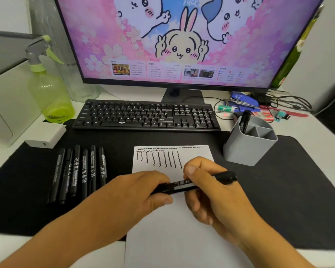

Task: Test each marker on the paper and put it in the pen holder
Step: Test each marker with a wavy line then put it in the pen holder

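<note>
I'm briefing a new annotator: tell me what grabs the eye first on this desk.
The bright pink cartoon wallpaper on the monitor at the back dominates. In front, the left hand and right hand together hold a black marker over the paper, whose top bears wavy test lines. Six markers lie left of it; the grey pen holder stands right.

Both forearms come in from the bottom edge, the left from about 7 o'clock and the right from about 5 o'clock, and meet near the middle. The left hand [139,190] lies back-up, its fingers and thumb curled round one end of a marker [193,183] and pointing toward 3 o'clock. The right hand [211,188] sits at 3 o'clock of the left, thumb on top, fingers wrapped under the same marker. The two hands are nearly touching.
</note>
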